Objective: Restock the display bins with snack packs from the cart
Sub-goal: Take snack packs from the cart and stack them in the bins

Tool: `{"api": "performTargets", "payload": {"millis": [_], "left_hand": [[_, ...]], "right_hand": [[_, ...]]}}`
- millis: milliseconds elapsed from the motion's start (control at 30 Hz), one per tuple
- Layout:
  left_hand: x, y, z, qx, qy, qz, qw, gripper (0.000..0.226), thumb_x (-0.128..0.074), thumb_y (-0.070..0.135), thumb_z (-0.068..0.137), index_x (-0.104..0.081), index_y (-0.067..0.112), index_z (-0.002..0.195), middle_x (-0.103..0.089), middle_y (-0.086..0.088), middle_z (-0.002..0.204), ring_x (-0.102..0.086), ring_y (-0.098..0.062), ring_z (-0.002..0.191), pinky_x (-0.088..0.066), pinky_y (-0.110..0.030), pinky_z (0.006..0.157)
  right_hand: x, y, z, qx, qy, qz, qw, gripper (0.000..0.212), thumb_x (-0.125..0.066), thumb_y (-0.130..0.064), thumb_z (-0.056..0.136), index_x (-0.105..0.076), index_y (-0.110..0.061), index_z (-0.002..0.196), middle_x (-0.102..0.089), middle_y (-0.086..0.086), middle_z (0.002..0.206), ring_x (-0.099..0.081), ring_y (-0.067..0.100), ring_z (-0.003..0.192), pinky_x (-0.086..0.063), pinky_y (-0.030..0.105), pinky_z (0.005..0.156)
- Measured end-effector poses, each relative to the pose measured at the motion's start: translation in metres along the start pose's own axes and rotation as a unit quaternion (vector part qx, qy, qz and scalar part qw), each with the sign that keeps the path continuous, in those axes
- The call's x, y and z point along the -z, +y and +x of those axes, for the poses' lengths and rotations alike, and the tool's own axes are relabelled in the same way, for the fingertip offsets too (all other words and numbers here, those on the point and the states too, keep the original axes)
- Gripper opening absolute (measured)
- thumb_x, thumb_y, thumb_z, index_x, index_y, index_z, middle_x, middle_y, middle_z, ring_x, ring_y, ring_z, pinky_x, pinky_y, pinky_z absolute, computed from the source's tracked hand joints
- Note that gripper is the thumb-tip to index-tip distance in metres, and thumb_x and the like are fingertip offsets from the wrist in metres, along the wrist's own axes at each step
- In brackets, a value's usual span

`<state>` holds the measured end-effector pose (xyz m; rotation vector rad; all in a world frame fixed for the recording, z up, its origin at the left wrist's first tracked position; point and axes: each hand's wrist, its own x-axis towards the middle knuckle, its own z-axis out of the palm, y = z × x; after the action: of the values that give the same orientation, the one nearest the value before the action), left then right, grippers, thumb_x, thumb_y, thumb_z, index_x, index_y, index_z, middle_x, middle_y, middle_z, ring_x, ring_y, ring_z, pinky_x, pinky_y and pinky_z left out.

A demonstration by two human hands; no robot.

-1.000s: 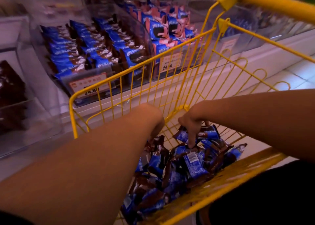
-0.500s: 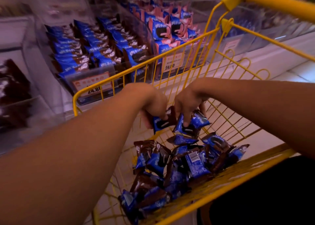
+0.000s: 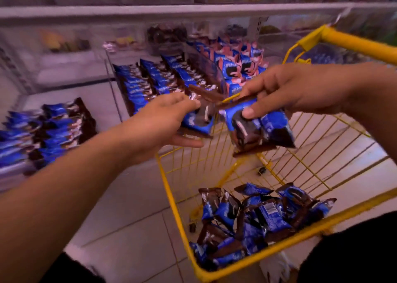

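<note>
My left hand (image 3: 163,121) holds a blue-and-brown snack pack (image 3: 198,119) above the front rim of the yellow wire cart (image 3: 169,188). My right hand (image 3: 296,89) pinches a small bunch of the same packs (image 3: 260,128) just to its right, thumb on top. Several more packs (image 3: 257,220) lie loose in the cart's bottom. Beyond my hands a clear display bin (image 3: 150,78) holds rows of blue packs standing on edge. Another clear bin (image 3: 45,128) at the far left holds more blue packs.
Behind the cart a bin of pink-and-blue packs (image 3: 238,61) stands to the right of the blue rows. The cart's yellow handle (image 3: 361,44) crosses the upper right. A shelf edge (image 3: 193,10) runs overhead. Pale floor tiles (image 3: 133,229) lie below the bins.
Both hands have risen out of the cart with packs and moved toward the bins. My view has swung up and left, showing more of the shelf.
</note>
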<state>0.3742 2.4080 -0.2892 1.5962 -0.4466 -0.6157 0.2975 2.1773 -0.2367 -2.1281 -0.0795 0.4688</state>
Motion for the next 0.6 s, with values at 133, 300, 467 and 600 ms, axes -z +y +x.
{"api": "performTargets", "payload": {"millis": [133,300,467,600], "left_hand": [[0.001,0.006,-0.004,0.003,0.004,-0.081,0.997,0.016,-0.056,0.024,0.096,-0.067,0.013,0.100,-0.072,-0.012,0.090,-0.070,-0.021,0.066,-0.047,-0.023,0.040],[0.012,0.001,-0.008,0.001,-0.038,0.014,0.999,0.036,-0.064,0.063,0.081,-0.076,0.032,0.096,-0.076,0.006,0.085,-0.066,-0.009,0.063,-0.048,-0.021,0.048],[0.020,-0.004,-0.007,-0.010,-0.119,0.084,0.989,0.056,-0.085,0.056,0.061,-0.068,0.039,0.111,-0.076,0.008,0.105,-0.073,-0.014,0.096,-0.059,-0.032,0.073],[0.018,-0.008,-0.006,0.001,-0.126,0.065,0.990,0.063,-0.084,0.042,0.059,-0.062,0.028,0.116,-0.077,0.002,0.099,-0.075,-0.019,0.086,-0.059,-0.030,0.061]], "right_hand": [[-0.036,-0.012,0.002,0.052,0.152,0.141,0.977,0.052,-0.077,-0.034,0.069,-0.070,-0.010,0.114,-0.075,0.017,0.103,-0.072,0.020,0.075,-0.056,0.031,0.058],[-0.059,-0.011,0.014,0.047,0.193,0.199,0.960,0.049,-0.075,-0.034,0.069,-0.072,-0.012,0.113,-0.073,0.018,0.109,-0.069,0.027,0.090,-0.056,0.039,0.077],[-0.061,-0.012,0.023,0.049,0.178,0.160,0.970,0.032,-0.077,-0.035,0.066,-0.079,-0.019,0.094,-0.076,0.008,0.087,-0.071,0.016,0.068,-0.053,0.025,0.053],[-0.060,-0.012,0.027,0.060,0.183,0.092,0.977,0.038,-0.081,-0.039,0.061,-0.077,-0.017,0.091,-0.076,0.011,0.085,-0.069,0.015,0.065,-0.049,0.021,0.045]]}}
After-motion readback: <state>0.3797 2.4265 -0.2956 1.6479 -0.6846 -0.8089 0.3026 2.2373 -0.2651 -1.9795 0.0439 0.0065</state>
